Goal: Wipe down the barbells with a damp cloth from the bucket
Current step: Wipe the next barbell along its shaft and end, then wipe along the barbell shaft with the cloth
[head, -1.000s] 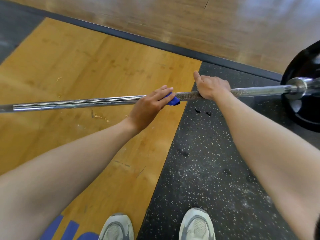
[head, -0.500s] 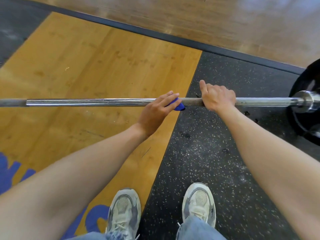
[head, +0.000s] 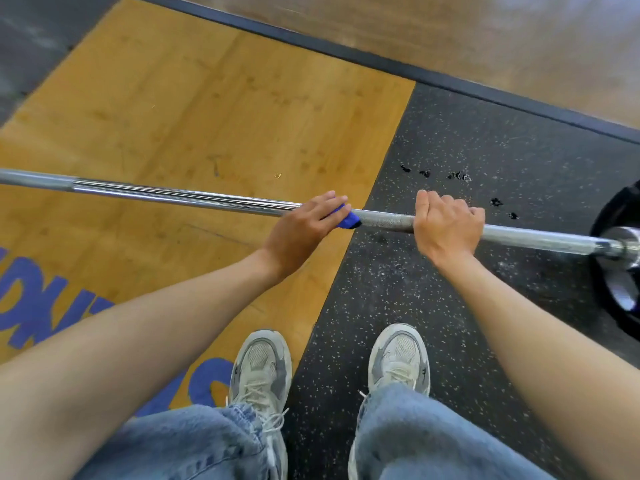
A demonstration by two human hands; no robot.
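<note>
Wood-and-rubber gym floor, barbell across it
Left hand pressed blue cloth around bar; right hand gripped bar

Blue painted lettering on wooden platform, at 8 o'clock; cut off by arms, not legible.

The left hand hides most of the blue cloth; the barbell and black plate run off the frame's edges.
</note>
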